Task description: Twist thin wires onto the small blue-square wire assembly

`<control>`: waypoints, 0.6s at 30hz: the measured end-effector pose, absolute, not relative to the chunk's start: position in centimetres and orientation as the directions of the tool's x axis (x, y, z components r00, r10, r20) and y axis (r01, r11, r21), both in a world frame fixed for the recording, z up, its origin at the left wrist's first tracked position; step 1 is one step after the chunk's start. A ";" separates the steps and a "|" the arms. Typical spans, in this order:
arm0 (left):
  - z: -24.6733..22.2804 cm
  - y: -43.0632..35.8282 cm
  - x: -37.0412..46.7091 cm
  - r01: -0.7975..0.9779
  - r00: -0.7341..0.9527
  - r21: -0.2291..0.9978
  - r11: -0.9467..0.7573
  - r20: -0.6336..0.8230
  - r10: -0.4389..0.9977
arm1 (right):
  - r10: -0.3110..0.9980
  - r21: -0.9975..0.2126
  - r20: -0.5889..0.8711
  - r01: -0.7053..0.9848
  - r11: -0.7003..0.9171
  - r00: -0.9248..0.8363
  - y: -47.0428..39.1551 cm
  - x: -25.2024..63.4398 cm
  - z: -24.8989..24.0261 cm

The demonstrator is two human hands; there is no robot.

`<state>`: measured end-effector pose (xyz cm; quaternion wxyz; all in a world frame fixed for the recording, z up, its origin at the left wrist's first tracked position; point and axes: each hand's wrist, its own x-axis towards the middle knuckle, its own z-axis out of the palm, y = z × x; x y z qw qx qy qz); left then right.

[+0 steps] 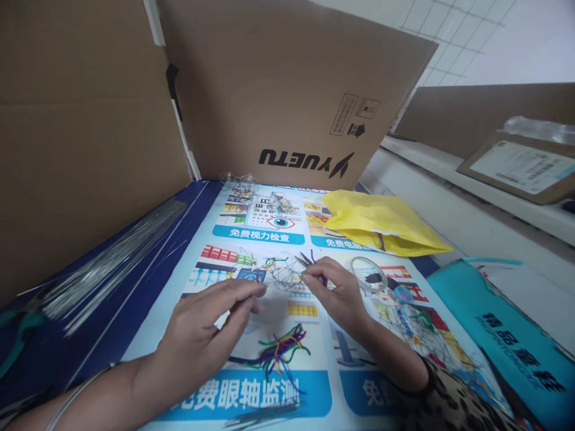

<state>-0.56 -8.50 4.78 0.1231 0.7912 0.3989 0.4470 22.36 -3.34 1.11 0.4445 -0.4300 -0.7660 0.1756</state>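
Note:
My right hand [339, 296] is closed round small pliers [304, 260], whose dark pointed jaws stick out past the fingers to the left, slightly apart. A bit of purple shows beside the tool. Left of it, my left hand [202, 323] hovers over the printed sheet with thumb and fingers drawn together; whatever they pinch is too thin to make out. Just beyond both hands lies a loose tangle of thin wire [283, 275]. Nearer to me, between the forearms, rests a bundle of multicoloured threads [281, 350].
Cardboard panels [269, 78] stand at the back and left. Long straight wires [121, 257] lie at left, near a teal-handled tool [22, 341]. Rightward are a yellow pouch [381, 218], a clear round ring [368, 274], more tangled wire [417, 323] and a turquoise bag [507, 335].

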 end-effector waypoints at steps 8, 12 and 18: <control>4.6 -8.2 -0.5 0.518 0.275 0.553 -0.653 0.615 0.739 | 0.809 -0.652 0.540 0.492 0.577 -0.233 -3.3 22.4 1.0; 4.7 -8.2 -0.4 0.518 0.268 0.550 -0.655 0.623 0.735 | 0.814 -0.656 0.532 0.494 0.571 -0.234 -3.4 22.4 1.0; 4.5 -8.3 -0.5 0.532 0.265 0.547 -0.646 0.617 0.741 | 0.826 -0.676 0.518 0.485 0.555 -0.224 -3.4 22.4 1.2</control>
